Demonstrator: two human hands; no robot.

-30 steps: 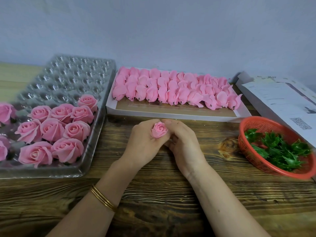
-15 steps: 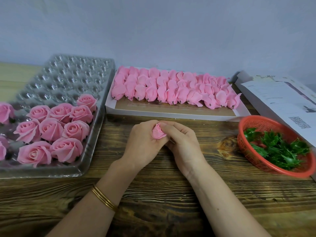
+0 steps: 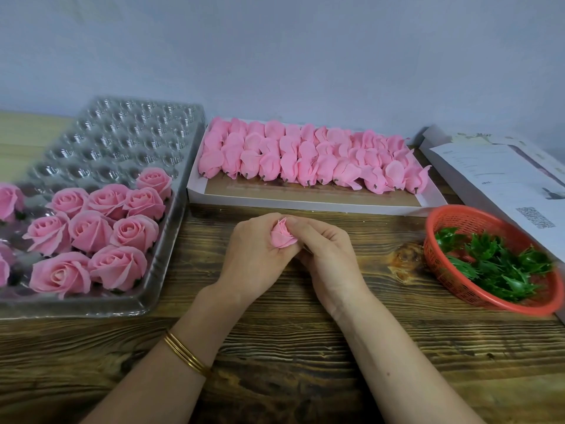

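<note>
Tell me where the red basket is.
In the head view, the red basket sits far right on the wooden table, beside the white box's near-right corner, by the printed papers.

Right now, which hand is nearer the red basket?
Right. The right hand sits mid-table, left of the red basket; the left hand lies farther left, both holding the pink rose.

Both hands [image 3: 293, 255] pinch pink rose [image 3: 282, 235]

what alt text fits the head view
A left hand and right hand hold a pink rose. Open roses sit in a clear tray at left, closed buds in a white box behind, green leaves in a red basket at right.
</note>
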